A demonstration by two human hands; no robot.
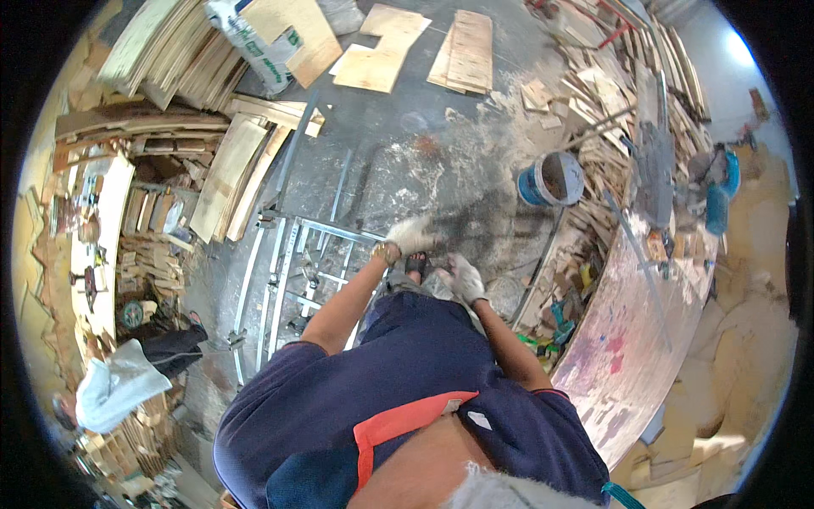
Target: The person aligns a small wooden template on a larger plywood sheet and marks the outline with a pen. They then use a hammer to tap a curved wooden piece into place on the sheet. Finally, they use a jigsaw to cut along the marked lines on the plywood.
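Observation:
Both my hands wear pale work gloves. My left hand (411, 232) is stretched forward and smeared by motion beside the near right corner of a metal tube frame (339, 229); its fingers do not show clearly. My right hand (465, 280) hangs by my right thigh, loosely bent with fingers apart and nothing seen in it. The frame is made of long silvery tubes with crossbars and lies at my left. Between my hands shows a dark sandal (416, 265) on my foot.
A blue bucket (549, 180) stands ahead right, near heaped wood scraps (585, 110). Cut plywood pieces (381, 47) lie on the dusty floor ahead. Boards are stacked at the left. A stained worktable (627, 339) is at my right. Another person (127, 382) sits far left.

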